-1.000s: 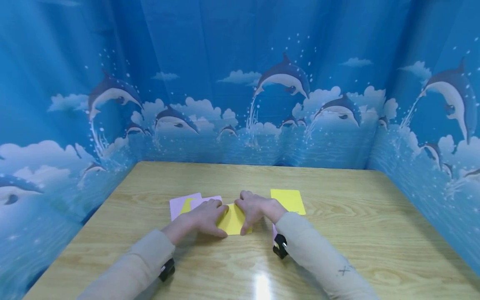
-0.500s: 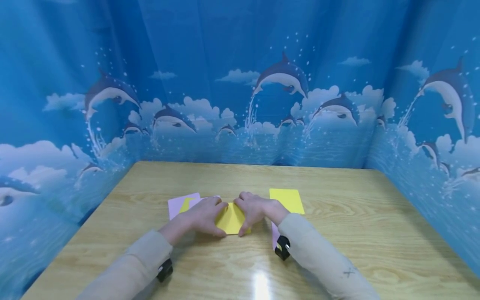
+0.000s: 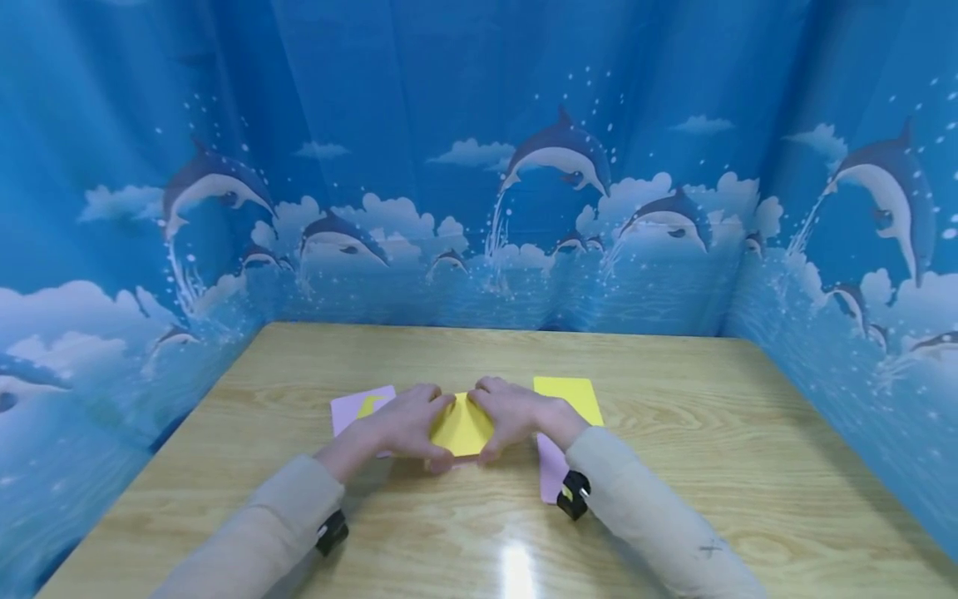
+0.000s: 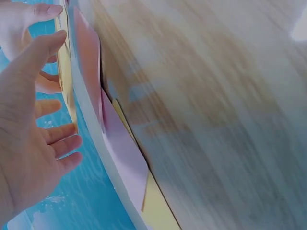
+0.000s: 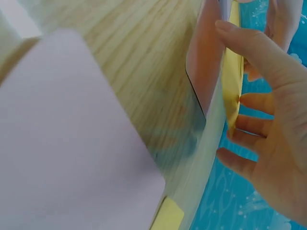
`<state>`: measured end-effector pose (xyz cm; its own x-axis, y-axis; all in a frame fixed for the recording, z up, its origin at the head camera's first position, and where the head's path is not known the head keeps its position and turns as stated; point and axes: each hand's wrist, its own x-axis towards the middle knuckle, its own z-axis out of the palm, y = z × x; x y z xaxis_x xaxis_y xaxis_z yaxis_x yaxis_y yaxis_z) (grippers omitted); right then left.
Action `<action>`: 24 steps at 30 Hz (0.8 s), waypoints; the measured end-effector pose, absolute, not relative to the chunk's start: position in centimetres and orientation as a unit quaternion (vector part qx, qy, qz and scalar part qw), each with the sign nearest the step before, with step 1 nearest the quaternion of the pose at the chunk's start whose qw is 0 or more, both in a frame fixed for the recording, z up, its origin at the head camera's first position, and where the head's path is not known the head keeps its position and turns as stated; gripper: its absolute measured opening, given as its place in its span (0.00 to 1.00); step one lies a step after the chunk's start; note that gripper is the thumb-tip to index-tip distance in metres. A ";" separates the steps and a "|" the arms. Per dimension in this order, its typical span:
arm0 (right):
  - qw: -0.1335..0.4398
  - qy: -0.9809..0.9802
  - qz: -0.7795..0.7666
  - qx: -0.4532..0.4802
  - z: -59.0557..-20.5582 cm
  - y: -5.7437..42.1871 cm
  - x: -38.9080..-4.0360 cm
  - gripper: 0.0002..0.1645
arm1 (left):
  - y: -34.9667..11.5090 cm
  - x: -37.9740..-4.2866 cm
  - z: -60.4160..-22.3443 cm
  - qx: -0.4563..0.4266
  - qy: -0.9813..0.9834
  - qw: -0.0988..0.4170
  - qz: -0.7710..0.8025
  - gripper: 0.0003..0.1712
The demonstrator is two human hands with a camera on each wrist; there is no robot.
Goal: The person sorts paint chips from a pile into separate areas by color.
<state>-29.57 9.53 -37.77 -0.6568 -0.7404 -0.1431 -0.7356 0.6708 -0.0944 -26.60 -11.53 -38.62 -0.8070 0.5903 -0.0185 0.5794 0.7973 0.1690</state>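
My left hand (image 3: 412, 423) and right hand (image 3: 516, 413) hold a yellow square card (image 3: 462, 426) between them by its left and right sides. Thumbs are at the near edge and fingers toward the far edge. Both wrist views show the yellow card (image 4: 65, 72) raised off the table and slightly bowed. Under it lies a pinkish-purple card (image 5: 205, 62), of which only a thin near strip shows in the head view. The far fingertips are partly hidden in the head view.
Left of my hands, a purple card (image 3: 347, 411) lies with a yellow card (image 3: 367, 406) overlapping it. On the right are another yellow card (image 3: 567, 397) and a purple card (image 3: 550, 467), partly under my right forearm. A dolphin-print curtain (image 3: 419, 283) stands behind the wooden table (image 3: 659, 366).
Both hands have lifted the yellow card from the table. A strip of the purple card beneath now shows at its near edge, and more of the right purple card is visible.
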 end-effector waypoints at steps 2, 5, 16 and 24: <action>0.073 0.910 -0.027 -0.408 -37.7 10.0 -29.7 0.54 | -11.3 -26.6 -38.5 0.307 0.948 0.033 0.074 0.52; 0.063 0.911 -0.043 -0.406 -37.6 10.8 -29.9 0.55 | -10.6 -26.8 -38.4 0.304 0.950 0.027 0.068 0.51; 0.043 0.916 -0.071 -0.392 -37.4 14.7 -30.6 0.53 | -7.5 -28.1 -38.1 0.318 0.945 -0.014 0.068 0.46; 0.054 0.927 -0.094 -0.358 -37.6 17.7 -30.2 0.53 | -4.6 -29.1 -37.7 0.343 0.939 -0.016 0.035 0.47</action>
<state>-30.17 17.66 -37.64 -0.7379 -0.6741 -0.0327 -0.6540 0.7262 -0.2121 -29.11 -4.65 -37.66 -0.7647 0.6421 0.0541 0.6444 0.7628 0.0537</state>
